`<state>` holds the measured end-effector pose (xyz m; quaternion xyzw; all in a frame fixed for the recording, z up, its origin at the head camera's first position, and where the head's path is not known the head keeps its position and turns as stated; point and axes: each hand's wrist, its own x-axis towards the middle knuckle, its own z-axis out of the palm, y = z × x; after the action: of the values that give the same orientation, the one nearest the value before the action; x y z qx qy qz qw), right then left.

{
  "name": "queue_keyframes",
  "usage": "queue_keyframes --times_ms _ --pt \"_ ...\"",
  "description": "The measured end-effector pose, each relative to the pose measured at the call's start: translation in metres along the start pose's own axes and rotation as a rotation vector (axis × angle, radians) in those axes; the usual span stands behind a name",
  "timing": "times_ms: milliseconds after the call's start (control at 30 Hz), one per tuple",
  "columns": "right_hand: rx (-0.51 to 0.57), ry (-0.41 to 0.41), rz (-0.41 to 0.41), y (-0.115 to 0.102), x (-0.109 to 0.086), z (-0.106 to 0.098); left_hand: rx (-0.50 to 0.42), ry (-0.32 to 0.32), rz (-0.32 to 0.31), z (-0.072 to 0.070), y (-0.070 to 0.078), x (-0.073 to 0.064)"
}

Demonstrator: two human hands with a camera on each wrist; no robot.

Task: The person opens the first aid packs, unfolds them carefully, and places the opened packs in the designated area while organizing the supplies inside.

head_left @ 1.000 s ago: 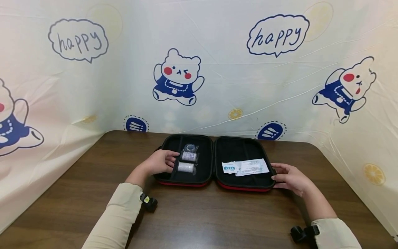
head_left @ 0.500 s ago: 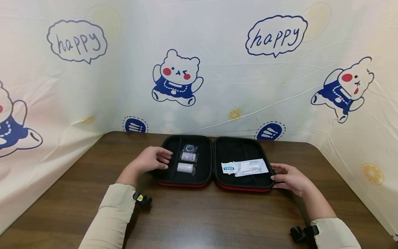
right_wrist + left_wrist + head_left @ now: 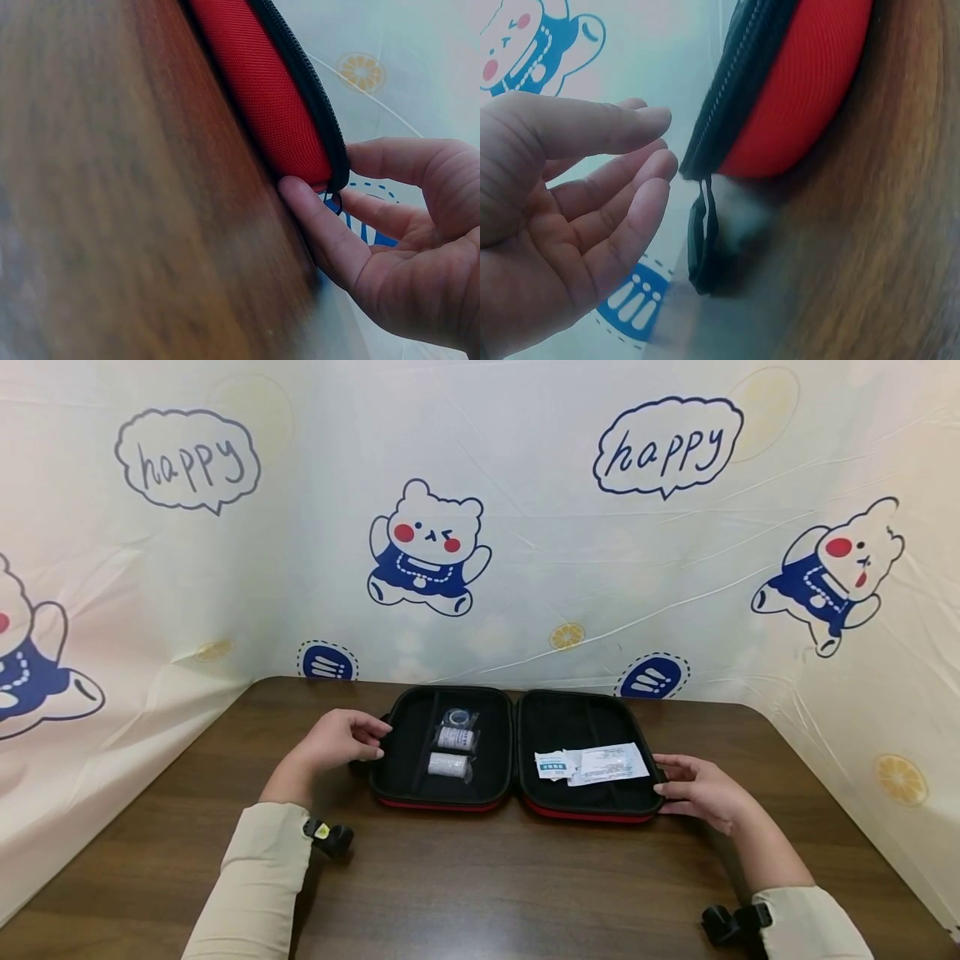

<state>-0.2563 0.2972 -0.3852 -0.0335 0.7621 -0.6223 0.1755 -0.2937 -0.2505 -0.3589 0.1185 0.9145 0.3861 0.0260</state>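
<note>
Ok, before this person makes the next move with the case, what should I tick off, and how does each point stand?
1. Case open on the table: ok, both halves lie side by side.
2. Contents inside: ok, wrapped rolls in the left half, white packets in the right half.
3. Right hand holding: ok, it pinches the right half's outer edge.
4. Left hand holding: not ok, its fingers are beside the left half's outer edge without gripping it.
5. Black loop free of the left hand: ok, apart in the left wrist view.
6. Contents fastened down: cannot tell.
</note>
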Motion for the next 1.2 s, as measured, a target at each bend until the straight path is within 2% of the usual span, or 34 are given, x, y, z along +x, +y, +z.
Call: queue_keyframes --times_ms 100,200,467,567,800,1067,1200 --pt "0.001 0.003 0.002 -0.001 0.0 0.0 0.006 0.016 -0.031 -0.001 -0.006 0.0" --pt "0.0 0.004 0.003 -0.001 -0.001 0.001 -0.009 0.005 -0.053 -0.001 -0.011 0.001" --pt "-0.003 0.005 0.005 0.0 -0.001 0.001 -0.165 -0.125 -0.078 0.004 -0.014 0.002" --pt "-0.021 0.01 0.005 -0.002 -0.001 0.001 -0.193 -0.154 -0.092 0.007 -0.014 0.003" --pt "-0.133 0.063 0.003 -0.012 0.001 0.002 -0.262 -0.163 -0.133 0.009 -0.018 0.002" --pt "-0.332 0.12 0.035 -0.023 0.001 -0.008 -0.344 -0.177 -0.139 0.01 -0.019 0.002" --pt "-0.403 0.131 0.019 -0.032 0.002 -0.012 -0.354 -0.177 -0.138 0.009 -0.019 0.001"
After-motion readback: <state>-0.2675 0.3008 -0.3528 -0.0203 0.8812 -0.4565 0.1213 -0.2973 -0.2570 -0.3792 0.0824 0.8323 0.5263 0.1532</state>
